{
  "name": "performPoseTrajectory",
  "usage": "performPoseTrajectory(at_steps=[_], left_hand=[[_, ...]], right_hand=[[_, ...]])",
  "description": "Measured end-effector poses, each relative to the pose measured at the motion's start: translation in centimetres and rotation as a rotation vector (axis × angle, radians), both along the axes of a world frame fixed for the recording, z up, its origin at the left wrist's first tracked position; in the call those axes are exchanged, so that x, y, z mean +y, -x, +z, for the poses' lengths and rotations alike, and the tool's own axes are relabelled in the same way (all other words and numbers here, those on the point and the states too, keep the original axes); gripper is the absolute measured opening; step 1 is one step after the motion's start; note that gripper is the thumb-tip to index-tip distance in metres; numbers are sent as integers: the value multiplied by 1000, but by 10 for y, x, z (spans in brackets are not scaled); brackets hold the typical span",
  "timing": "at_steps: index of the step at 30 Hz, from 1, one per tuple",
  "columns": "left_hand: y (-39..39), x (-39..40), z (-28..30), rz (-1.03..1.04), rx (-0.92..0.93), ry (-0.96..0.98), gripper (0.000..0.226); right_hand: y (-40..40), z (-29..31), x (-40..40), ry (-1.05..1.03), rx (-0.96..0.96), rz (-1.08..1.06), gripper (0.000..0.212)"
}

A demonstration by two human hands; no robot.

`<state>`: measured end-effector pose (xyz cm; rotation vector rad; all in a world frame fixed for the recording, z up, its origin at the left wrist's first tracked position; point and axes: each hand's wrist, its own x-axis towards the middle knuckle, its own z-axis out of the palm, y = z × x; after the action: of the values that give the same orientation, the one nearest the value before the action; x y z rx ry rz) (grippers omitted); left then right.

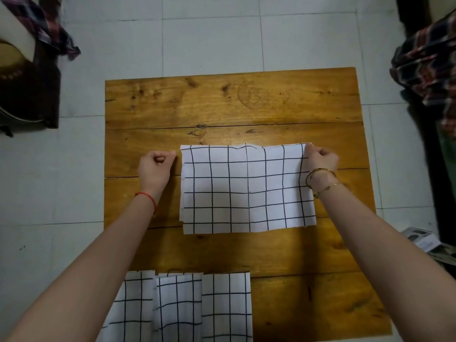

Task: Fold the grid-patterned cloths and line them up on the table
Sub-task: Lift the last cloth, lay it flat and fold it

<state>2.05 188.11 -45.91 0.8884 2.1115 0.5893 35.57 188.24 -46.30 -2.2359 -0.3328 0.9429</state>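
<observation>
Beyond the three folded cloths (182, 307) on the counter (246, 102) lies a half-folded cloth (246, 188): thin, limp, best taken by corners. Right hand (320, 159) pinches its far corner; left hand (155, 166) curls just beside, seemingly empty.

A grid cloth (248, 188) lies flat and folded on the wooden table (222, 102), its layered edges showing at the left side. The right hand (320, 157) pinches the cloth's far right corner, while the left hand (154, 166), fingers curled and holding nothing, rests just beside the far left corner (a red string circles that wrist, gold bangles the other). Three folded cloths (177, 307) sit side by side along the near edge, touching, and plaid fabric (429, 62) hangs over the tiled floor (209, 33) at the right.
</observation>
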Motion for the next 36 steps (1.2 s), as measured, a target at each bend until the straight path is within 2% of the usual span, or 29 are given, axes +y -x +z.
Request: performPoseTrajectory(at_steps=[6,10,15,20,24,28,30,33,36], left_hand=[[-9,8,-4,-89,-111,83,31],[-13,13,-7,-78,-89,95,39],[-10,13,-8,-61,-81,121,31],[-2,11,-7,-68,-176,93,29],[-1,12,-8,-42,-135,22,30],[1,18,-9,-30,-70,-51,25],[1,22,-9,-31,-34,-77,20],[1,24,-9,-50,56,-94,25],[-3,19,-8,-287,303,-180,28]], right_hand=[[1,-6,1,-1,15,17,24],[3,-7,3,-28,39,17,24],[1,-8,4,-50,17,30,21],[-1,-8,6,-136,-32,29,20],[1,-9,11,-181,-80,116,21],[1,-9,16,-209,-119,184,11],[1,-11,17,-156,-202,273,21],[3,-16,13,-67,-450,401,32],[15,-10,4,-46,-679,479,39]])
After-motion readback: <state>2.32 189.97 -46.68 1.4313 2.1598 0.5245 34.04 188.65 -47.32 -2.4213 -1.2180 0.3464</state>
